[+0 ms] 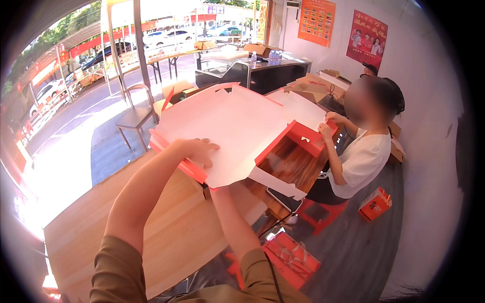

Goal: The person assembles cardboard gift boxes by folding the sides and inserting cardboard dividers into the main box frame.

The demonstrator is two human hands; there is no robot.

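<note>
A large unfolded carton, white inside with red outer flaps, is raised in front of me, tilted above the tables. On its white face, near the close left edge, lies my left hand, fingers apart and pressing on the board. My right forearm reaches up beneath the carton's near edge, and the board hides that hand and its fingers. To the right, a seated person's hands hold another carton, partly folded, white inside and red outside.
Below is a light wooden tabletop; beside it, a dark brown wooden table with a phone at its edge. A metal chair stands left. On the floor are a red stool, red box and red package.
</note>
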